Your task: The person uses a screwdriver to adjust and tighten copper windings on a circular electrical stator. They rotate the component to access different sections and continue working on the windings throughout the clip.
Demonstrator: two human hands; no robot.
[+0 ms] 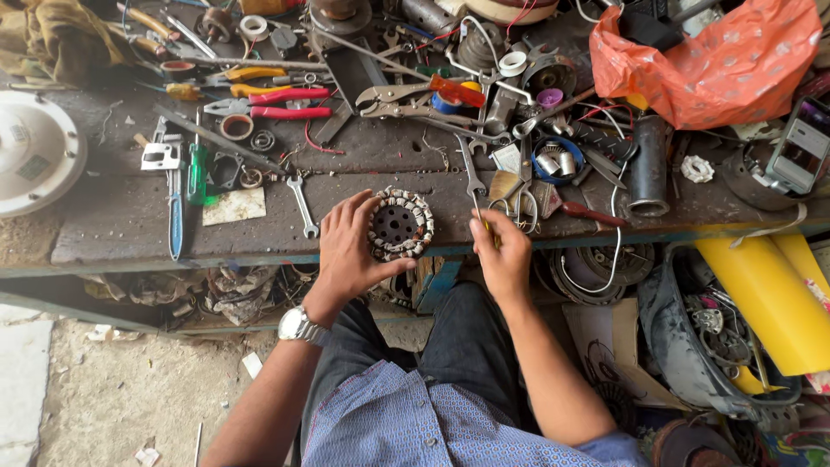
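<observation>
**Two hands at the near edge of a crowded workbench**

The left hand point(350, 251) wraps around a round wound motor core point(399, 225), fingers curled over its left side and thumb under its near edge, so the core is firmly held. The core sits at the near edge of the dark workbench point(121, 220), about in the middle of the scene, its ring of wire coils facing up around a dark centre with small holes. A silver wristwatch point(298, 326) is on the left wrist.

The right hand point(503, 255) is just right of the core, apart from it, fingers pinched narrowly on a thin yellow-handled tool point(486, 227) whose tip cannot be made out.

Just left of the left hand lies a small open-ended spanner point(303, 206). Farther left are a green-handled screwdriver point(197, 173) and a blue-handled one point(175, 220). On the far side lie red-handled pliers point(281, 104) and locking pliers point(406, 97). A white round cover point(35, 151) rests at the far left. An orange plastic bag point(709, 60) sits at the far right, with a dark metal tube point(648, 164) near it. Yellow sheet material point(769, 294) leans below the bench on the right.
</observation>
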